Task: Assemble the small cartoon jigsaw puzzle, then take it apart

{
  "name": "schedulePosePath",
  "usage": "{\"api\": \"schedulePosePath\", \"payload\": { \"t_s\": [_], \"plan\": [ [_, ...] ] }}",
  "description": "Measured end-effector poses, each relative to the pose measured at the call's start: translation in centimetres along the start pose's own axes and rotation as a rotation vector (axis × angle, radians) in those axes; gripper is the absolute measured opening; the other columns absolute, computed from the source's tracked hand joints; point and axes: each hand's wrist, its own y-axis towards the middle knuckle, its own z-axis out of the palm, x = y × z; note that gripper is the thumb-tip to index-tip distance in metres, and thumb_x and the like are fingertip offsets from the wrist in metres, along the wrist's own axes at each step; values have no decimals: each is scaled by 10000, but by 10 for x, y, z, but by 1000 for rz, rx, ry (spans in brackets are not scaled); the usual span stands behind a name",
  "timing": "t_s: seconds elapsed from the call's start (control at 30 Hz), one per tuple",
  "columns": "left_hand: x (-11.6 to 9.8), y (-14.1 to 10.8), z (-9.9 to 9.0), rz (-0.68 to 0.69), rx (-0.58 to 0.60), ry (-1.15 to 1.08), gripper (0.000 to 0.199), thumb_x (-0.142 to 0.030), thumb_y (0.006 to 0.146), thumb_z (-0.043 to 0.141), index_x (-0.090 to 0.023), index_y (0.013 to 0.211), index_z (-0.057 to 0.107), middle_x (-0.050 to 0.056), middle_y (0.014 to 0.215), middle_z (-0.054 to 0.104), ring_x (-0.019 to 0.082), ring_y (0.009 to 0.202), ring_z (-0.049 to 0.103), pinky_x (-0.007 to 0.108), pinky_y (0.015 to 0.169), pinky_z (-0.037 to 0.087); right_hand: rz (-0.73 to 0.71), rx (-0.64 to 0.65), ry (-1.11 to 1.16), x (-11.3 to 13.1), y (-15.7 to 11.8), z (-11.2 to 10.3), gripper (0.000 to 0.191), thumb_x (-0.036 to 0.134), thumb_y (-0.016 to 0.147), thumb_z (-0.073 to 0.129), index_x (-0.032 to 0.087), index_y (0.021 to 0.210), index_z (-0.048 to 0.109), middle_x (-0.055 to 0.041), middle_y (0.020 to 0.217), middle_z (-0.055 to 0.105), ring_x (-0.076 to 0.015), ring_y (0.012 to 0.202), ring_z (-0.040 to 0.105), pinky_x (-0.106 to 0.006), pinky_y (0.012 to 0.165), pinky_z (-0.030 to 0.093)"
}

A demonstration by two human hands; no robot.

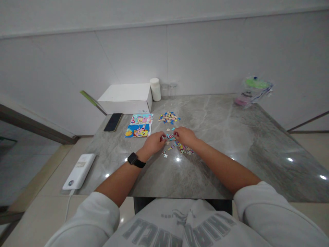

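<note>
My left hand [154, 142], with a black watch on the wrist, rests at the left of some loose puzzle pieces, its fingers curled together; anything between them is too small to tell. My right hand [185, 136] is at the right of the same pieces, fingertips pinched at a small blue and red puzzle cluster [170, 136]. Below it lies a partly joined multicoloured puzzle section [182, 148]. A few single pieces [165, 155] lie nearer me. Behind the hands sits a pile of puzzle pieces [169, 117]. Two cartoon picture cards [138, 130] lie at the left.
On the grey table [218, 120] are a black phone [113, 122], a white box [125, 97], a white bottle [155, 89] and two clear glasses [172, 91]. A white power bank [79, 171] lies at the left edge, a plastic bag [253, 92] at the back right.
</note>
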Motion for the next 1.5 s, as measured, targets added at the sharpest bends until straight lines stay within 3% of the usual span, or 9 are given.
{"api": "schedulePosePath", "payload": {
  "t_s": [0.1,0.23,0.37,0.57,0.73,1.0,1.2,1.4,1.5],
  "plan": [
    [-16,-7,1,84,56,3,178,-351,921,668,-206,1017,706,65,989,728,206,859,660,306,769,480,-41,-2,-12,0,-1,2,224,283,968,616,237,1128,764,-112,1160,729,-243,1042,681,-293,841,476],
    [-32,-13,7,110,130,53,195,-317,897,689,-184,1040,705,95,1050,712,238,914,670,325,790,494,-26,26,-22,-2,0,3,230,273,912,680,216,1122,755,-122,1187,718,-245,1042,677,-289,835,472],
    [-36,-10,8,87,183,78,122,-235,891,653,-177,981,713,115,1094,700,242,944,679,318,800,496,-68,81,-5,-7,5,0,244,205,872,682,201,1109,739,-96,1121,753,-227,1020,678,-270,813,455],
    [-36,-6,8,90,214,77,175,-192,886,612,-181,1027,716,99,979,746,252,890,679,329,769,489,-117,84,27,-13,3,-5,295,179,899,626,219,1164,750,-81,1112,771,-213,1019,674,-263,844,445],
    [-31,2,8,134,158,0,189,-171,893,567,-195,964,741,80,969,753,227,895,678,307,800,492,-112,61,49,-20,4,-7,265,197,926,587,223,1109,777,-64,1081,782,-198,978,677,-254,826,444],
    [-14,28,15,71,96,-201,265,-178,920,523,-185,1023,767,49,952,764,197,891,675,293,843,522,-110,37,39,-35,6,-2,309,216,962,567,233,1181,785,-91,1169,778,-226,1039,689,-279,860,456],
    [-12,43,19,120,44,-269,292,-167,926,512,-200,1040,779,59,1049,771,213,1006,690,320,946,531,-93,7,112,-50,9,-2,261,197,938,600,217,1114,791,-66,1065,785,-196,963,686,-261,819,443],
    [-17,49,19,23,15,-310,268,-219,942,588,-208,1176,719,34,940,757,185,864,688,296,823,533,-116,11,254,-54,8,0,232,202,938,638,208,1125,776,-43,964,780,-164,861,678,-238,759,441],
    [-19,51,17,19,-11,-229,198,-228,906,661,-203,1092,723,39,911,750,189,827,674,303,801,519,-68,-21,368,-54,7,3,190,195,921,662,184,1083,761,-31,909,771,-148,804,672,-227,716,444]
  ]
}}
